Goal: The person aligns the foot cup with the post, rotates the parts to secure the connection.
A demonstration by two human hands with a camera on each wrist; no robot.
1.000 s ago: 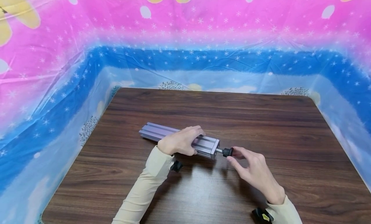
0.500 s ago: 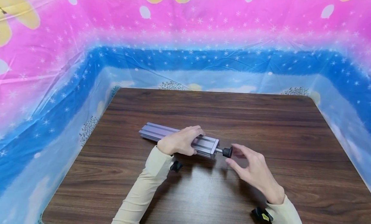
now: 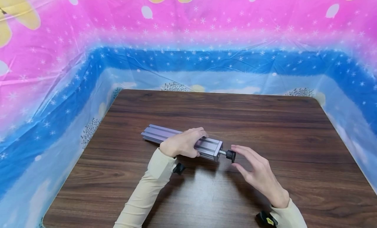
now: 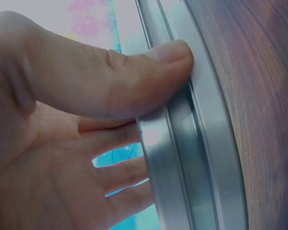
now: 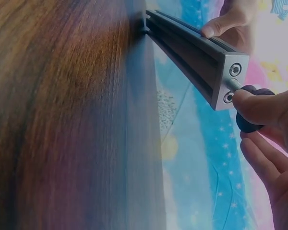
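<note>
A silver aluminium profile with long grooves lies on the table. From its right end plate sticks a threaded rod that carries a black knob. My left hand grips the profile across its middle; in the left wrist view the thumb presses along a groove. My right hand is at the knob, thumb and fingers spread on either side of it. The right wrist view has the thumb overlapping the knob and other fingers below it; contact is unclear.
The brown wood-grain table stretches around the profile on all sides. A pink and blue patterned cloth hangs behind the table and at both sides. Black wrist straps show at the sleeves.
The right thumb and fingers have spread from a pinch on the knob to a wider stance around it. My left hand and the profile have stayed in place.
</note>
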